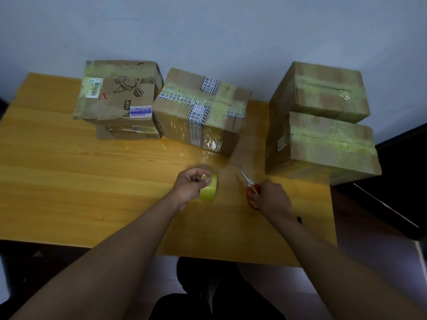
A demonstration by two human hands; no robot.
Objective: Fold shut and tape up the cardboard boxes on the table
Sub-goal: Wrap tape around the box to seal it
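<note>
Several closed cardboard boxes stand along the back of the wooden table (69,181). A box with a cartoon print (117,93) is at the left, on a smaller box. In the middle sits a box with printed tape (201,112), and a transparent strip of tape runs from its front face down toward the roll. At the right are two boxes with yellow tape, the rear one (323,91) and the front one (323,148). My left hand (190,187) grips a yellow tape roll (208,190). My right hand (271,197) holds red-handled scissors (250,185), blades pointing up-left.
A grey wall rises behind the table. Dark furniture (397,188) stands close to the table's right edge. My dark-clothed legs (208,296) show below the table's near edge.
</note>
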